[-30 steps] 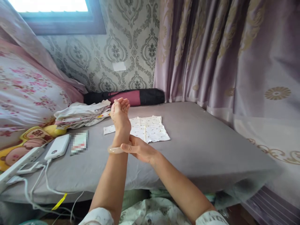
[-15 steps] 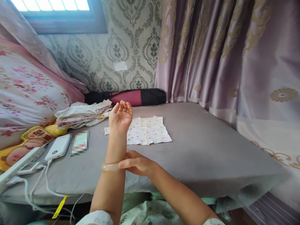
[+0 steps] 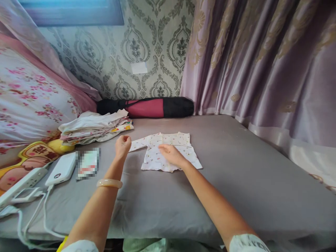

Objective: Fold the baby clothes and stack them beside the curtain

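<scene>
A small white long-sleeved shirt [image 3: 154, 159] with a tiny print lies flat on the grey bed sheet. One sleeve stretches out to the left. At that sleeve's cuff end is my left hand [image 3: 123, 147], its fingers curled closed; whether the cuff is inside them is hidden. A pale bangle [image 3: 109, 183] circles my left forearm. Over the body of the shirt I see my right hand [image 3: 172, 154], fingers loosely extended toward the left, with nothing held. Whether it touches the cloth I cannot tell.
A pile of folded clothes [image 3: 91, 127] lies at the back left. Nearer are a white power bank [image 3: 61, 168], a blurred-out packet [image 3: 88, 162], a power strip [image 3: 30, 178] with cables and a yellow cushion [image 3: 36, 150]. A black and red long bag [image 3: 145, 108] rests against the wall.
My right hand has let go of the bangle and moved up over the shirt. My left hand has turned, curled its fingers and come down at the sleeve end.
</scene>
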A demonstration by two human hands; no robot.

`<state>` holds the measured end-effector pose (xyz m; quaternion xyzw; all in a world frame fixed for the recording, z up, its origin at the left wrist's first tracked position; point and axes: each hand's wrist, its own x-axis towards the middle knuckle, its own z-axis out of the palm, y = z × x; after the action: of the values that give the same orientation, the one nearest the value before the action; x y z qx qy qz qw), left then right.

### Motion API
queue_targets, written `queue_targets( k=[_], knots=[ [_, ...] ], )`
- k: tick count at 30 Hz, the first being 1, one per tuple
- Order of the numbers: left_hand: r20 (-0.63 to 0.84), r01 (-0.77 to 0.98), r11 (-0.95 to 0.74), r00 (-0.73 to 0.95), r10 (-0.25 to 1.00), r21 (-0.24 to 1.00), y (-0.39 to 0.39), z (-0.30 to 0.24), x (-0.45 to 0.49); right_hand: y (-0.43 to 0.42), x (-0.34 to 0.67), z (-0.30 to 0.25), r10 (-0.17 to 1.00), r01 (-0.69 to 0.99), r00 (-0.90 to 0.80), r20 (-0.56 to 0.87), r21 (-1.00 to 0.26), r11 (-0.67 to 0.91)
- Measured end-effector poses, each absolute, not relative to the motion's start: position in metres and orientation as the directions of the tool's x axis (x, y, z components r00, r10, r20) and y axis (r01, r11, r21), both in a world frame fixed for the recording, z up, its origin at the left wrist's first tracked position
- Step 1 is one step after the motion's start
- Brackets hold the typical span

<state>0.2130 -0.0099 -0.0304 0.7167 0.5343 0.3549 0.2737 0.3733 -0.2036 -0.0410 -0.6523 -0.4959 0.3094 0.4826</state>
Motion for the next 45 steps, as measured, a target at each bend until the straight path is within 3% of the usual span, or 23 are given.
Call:
queue_targets(
  k=[4, 9, 14, 19, 25, 31, 37, 45],
  knots=[
    [0.224, 0.864, -0.186, 0.088, 0.971, 0.467, 0.025, -0.054, 0.19, -0.163, 0.409, -0.045, 0.885, 0.661, 0.45, 0.115, -0.71, -0.244],
    [0.043, 0.925, -0.126, 0.118, 0.992, 0.358, 0.036, -0.06, 0.187, -0.114, 0.41, -0.057, 0.919, 0.811, 0.365, 0.149, -0.536, -0.235],
    [-0.071, 0.896, -0.046, 0.086, 0.994, 0.442, 0.046, -0.059, 0.189, -0.08, 0.398, -0.066, 0.942, 0.852, 0.311, 0.123, -0.475, -0.219],
    [-0.141, 0.819, -0.019, 0.122, 0.982, 0.574, 0.059, -0.061, 0.184, -0.069, 0.392, -0.077, 0.925, 0.836, 0.376, 0.063, -0.453, -0.309],
    [0.098, 0.576, -0.132, 0.09, 0.991, 0.806, 0.065, -0.053, 0.193, -0.069, 0.386, -0.082, 0.916, 0.847, 0.399, 0.049, -0.403, -0.347],
    [0.066, 0.3, -0.055, -0.024, 0.998, 0.952, 0.06, -0.027, 0.212, -0.07, 0.38, -0.079, 0.919, 0.858, 0.39, 0.049, -0.381, -0.344],
    [0.09, 0.056, -0.088, -0.039, 0.995, 0.995, 0.046, -0.01, 0.229, -0.067, 0.375, -0.075, 0.919, 0.872, 0.393, 0.018, -0.325, -0.366],
    [0.03, 0.012, -0.03, -0.006, 1.0, 0.999, 0.035, -0.003, 0.243, -0.057, 0.373, -0.059, 0.913, 0.876, 0.382, -0.146, -0.259, -0.408]
  ],
)
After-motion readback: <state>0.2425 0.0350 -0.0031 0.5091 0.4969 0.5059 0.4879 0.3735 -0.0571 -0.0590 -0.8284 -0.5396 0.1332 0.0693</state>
